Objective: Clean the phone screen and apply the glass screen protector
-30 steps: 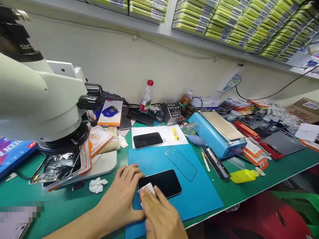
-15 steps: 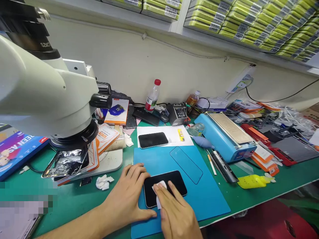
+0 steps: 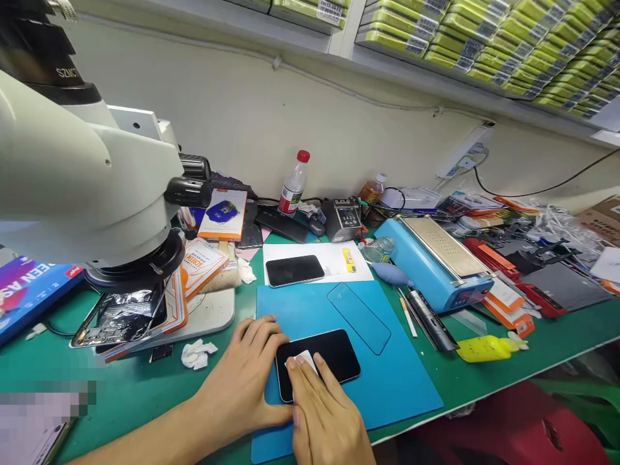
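Observation:
A black-screened smartphone [image 3: 336,358] lies face up on a blue mat [image 3: 402,397]. My left hand [image 3: 249,371] braces its left end, with the fingers at the upper corner and the thumb by the lower edge. Under the fingertips of my right hand [image 3: 329,416], a folded white wipe [image 3: 305,359] is pressed flat against the screen's left part. My right palm hides the phone's lower edge in part. Beyond the phone, a clear screen protector [image 3: 359,320] with a dark outline rests on the mat.
A second phone [image 3: 295,270] lies on white paper behind the mat. To the left looms a microscope [image 3: 130,187]. On the right are a blue heating machine [image 3: 426,271], a dust blower [image 3: 390,274], a black cylindrical tool [image 3: 431,321] and a yellow bottle [image 3: 484,349]. Crumpled tissue [image 3: 197,354] sits beside my left hand.
My right hand has slid the wipe left across the screen. The left hand stays at the phone's end. The whole view has shifted slightly.

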Motion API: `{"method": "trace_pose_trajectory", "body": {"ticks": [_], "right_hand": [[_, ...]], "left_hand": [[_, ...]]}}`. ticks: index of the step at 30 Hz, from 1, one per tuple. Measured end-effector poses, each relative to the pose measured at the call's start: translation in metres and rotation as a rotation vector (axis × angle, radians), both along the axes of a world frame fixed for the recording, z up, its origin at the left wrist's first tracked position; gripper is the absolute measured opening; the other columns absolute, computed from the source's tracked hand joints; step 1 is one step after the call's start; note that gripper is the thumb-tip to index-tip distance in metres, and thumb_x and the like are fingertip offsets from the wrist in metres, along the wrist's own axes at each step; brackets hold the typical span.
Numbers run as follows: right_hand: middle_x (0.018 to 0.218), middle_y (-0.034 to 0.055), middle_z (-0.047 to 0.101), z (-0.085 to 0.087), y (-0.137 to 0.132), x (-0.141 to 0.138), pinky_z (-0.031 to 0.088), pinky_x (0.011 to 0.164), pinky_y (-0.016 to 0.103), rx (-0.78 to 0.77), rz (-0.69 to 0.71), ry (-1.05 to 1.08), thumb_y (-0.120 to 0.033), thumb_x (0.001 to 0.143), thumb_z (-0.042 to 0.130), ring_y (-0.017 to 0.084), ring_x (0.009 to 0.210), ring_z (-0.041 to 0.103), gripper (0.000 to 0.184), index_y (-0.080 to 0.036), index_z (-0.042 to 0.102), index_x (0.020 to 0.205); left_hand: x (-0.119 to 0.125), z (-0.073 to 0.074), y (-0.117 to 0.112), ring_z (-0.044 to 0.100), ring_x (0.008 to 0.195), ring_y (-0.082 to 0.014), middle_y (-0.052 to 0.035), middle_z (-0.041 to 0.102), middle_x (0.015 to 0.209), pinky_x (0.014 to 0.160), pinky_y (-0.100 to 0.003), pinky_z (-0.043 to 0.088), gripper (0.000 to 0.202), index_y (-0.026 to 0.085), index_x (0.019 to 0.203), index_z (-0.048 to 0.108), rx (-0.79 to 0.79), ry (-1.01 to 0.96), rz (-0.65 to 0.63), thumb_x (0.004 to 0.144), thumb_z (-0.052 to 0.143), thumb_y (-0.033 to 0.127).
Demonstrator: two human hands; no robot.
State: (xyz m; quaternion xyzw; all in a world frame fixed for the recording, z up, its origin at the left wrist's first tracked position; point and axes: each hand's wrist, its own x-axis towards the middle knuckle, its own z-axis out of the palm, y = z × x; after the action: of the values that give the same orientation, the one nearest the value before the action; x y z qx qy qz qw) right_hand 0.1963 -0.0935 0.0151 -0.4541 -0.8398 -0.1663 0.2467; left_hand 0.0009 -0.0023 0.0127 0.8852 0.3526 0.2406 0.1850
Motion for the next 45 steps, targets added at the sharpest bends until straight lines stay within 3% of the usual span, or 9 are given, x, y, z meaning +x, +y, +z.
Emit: {"method": "trace_pose_trajectory", "body": {"ticks": [11, 16, 19, 24, 28, 34, 38, 41, 45], "right_hand": [[0.129, 0.012, 0.075, -0.001, 0.002, -0.008, 0.054, 0.116, 0.037, 0.083, 0.004, -0.065, -0.009, 0.1, 0.041, 0.023, 0.127, 0.071, 0.04, 0.0, 0.069, 0.126], [0.138, 0.0176, 0.07, -0.011, 0.0, -0.016, 0.052, 0.119, 0.041, 0.05, -0.02, -0.002, -0.013, 0.1, 0.045, 0.028, 0.135, 0.065, 0.043, 0.006, 0.065, 0.133], [0.136, 0.0096, 0.073, -0.011, -0.012, 0.01, 0.044, 0.124, 0.039, 0.079, 0.022, -0.006, -0.015, 0.106, 0.041, 0.022, 0.137, 0.063, 0.044, 0.001, 0.059, 0.143], [0.148, 0.013, 0.064, 0.008, -0.015, 0.053, 0.053, 0.118, 0.047, -0.088, -0.287, 0.05, -0.008, 0.104, 0.043, 0.026, 0.142, 0.058, 0.057, -0.007, 0.04, 0.161], [0.147, 0.0174, 0.064, 0.011, 0.006, 0.02, 0.058, 0.112, 0.047, -0.083, -0.329, 0.079, -0.011, 0.103, 0.046, 0.031, 0.141, 0.059, 0.05, 0.0, 0.052, 0.152], [0.14, 0.0183, 0.069, 0.004, 0.015, -0.042, 0.059, 0.111, 0.04, -0.041, -0.2, 0.081, -0.02, 0.1, 0.049, 0.031, 0.131, 0.068, 0.045, 0.005, 0.066, 0.134], [0.148, 0.0143, 0.063, 0.01, 0.007, -0.013, 0.05, 0.12, 0.042, -0.138, -0.139, 0.072, -0.011, 0.099, 0.046, 0.025, 0.14, 0.061, 0.049, 0.002, 0.058, 0.145], [0.154, 0.0113, 0.059, 0.015, 0.003, 0.024, 0.048, 0.123, 0.044, -0.213, -0.246, 0.089, -0.008, 0.103, 0.04, 0.023, 0.147, 0.053, 0.055, -0.003, 0.045, 0.157], [0.157, 0.0128, 0.056, 0.013, -0.003, 0.048, 0.052, 0.119, 0.046, -0.232, -0.326, 0.102, -0.01, 0.106, 0.041, 0.026, 0.151, 0.048, 0.06, -0.009, 0.032, 0.165]], "left_hand": [[0.0, -0.003, -0.002, 0.049, 0.137, -0.0365, -0.0088, 0.06, 0.13, 0.115, -0.052, 0.032, 0.062, 0.023, 0.128, 0.053, 0.064, 0.011, -0.02, 0.072, 0.079, 0.031], [0.0, -0.009, 0.0, 0.052, 0.135, -0.035, -0.0078, 0.062, 0.129, 0.114, -0.051, 0.033, 0.061, 0.025, 0.128, 0.053, 0.099, 0.035, -0.013, 0.071, 0.076, 0.021], [-0.003, -0.013, 0.001, 0.051, 0.136, -0.0383, -0.0082, 0.063, 0.132, 0.113, -0.052, 0.037, 0.072, 0.026, 0.131, 0.053, 0.092, 0.037, -0.02, 0.07, 0.089, 0.04], [-0.006, -0.015, 0.001, 0.052, 0.135, -0.0399, -0.0077, 0.064, 0.133, 0.108, -0.054, 0.044, 0.074, 0.029, 0.132, 0.055, 0.074, 0.055, -0.001, 0.075, 0.087, 0.063], [-0.004, -0.016, 0.001, 0.054, 0.134, -0.0387, -0.0075, 0.064, 0.132, 0.107, -0.053, 0.046, 0.07, 0.028, 0.131, 0.055, 0.114, 0.047, -0.006, 0.076, 0.087, 0.058], [-0.005, -0.023, -0.001, 0.049, 0.14, -0.0335, -0.0099, 0.061, 0.137, 0.114, -0.05, 0.042, 0.069, 0.025, 0.14, 0.048, 0.175, 0.031, 0.017, 0.075, 0.065, 0.012], [-0.006, -0.023, -0.001, 0.05, 0.139, -0.0359, -0.0098, 0.06, 0.141, 0.112, -0.051, 0.044, 0.081, 0.026, 0.151, 0.041, 0.179, 0.053, 0.019, 0.08, 0.077, 0.03], [-0.006, -0.02, -0.001, 0.053, 0.136, -0.038, -0.0076, 0.063, 0.135, 0.108, -0.052, 0.047, 0.08, 0.03, 0.142, 0.05, 0.153, 0.075, 0.015, 0.076, 0.087, 0.054], [-0.006, -0.017, 0.0, 0.055, 0.135, -0.0389, -0.0065, 0.064, 0.134, 0.107, -0.052, 0.048, 0.075, 0.03, 0.136, 0.056, 0.119, 0.089, 0.028, 0.074, 0.089, 0.058]]}}
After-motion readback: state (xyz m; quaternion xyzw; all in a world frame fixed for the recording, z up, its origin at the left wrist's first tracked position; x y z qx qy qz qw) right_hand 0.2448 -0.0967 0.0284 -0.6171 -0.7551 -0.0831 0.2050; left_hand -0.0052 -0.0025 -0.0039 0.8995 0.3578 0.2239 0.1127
